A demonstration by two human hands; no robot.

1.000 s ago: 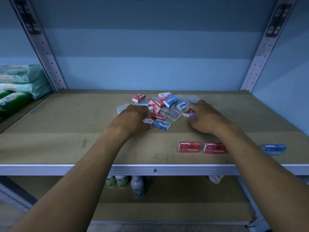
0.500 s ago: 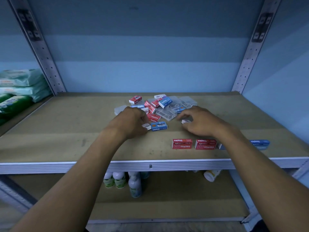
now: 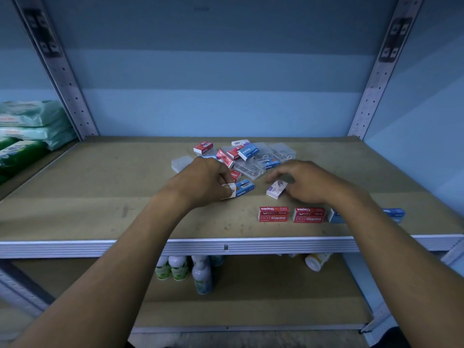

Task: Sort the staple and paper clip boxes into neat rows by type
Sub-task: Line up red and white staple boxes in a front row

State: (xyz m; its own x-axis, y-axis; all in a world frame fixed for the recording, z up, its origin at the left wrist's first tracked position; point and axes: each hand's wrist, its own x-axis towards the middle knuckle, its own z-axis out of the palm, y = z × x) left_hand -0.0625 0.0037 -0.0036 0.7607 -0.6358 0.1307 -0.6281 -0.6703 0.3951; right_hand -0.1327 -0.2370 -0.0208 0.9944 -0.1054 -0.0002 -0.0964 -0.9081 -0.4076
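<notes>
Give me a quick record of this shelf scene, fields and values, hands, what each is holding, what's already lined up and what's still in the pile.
left hand: closed on a small white box, touching a blue staple box
right hand: fingers curled over a white and purple box lying on the shelf; grip unclear
front row: two red Staples boxes side by side, then blue boxes partly hidden by the right forearm
unsorted pile: red, blue and clear plastic boxes jumbled at mid shelf
lower shelf: bottles
far left: green and white packs
</notes>
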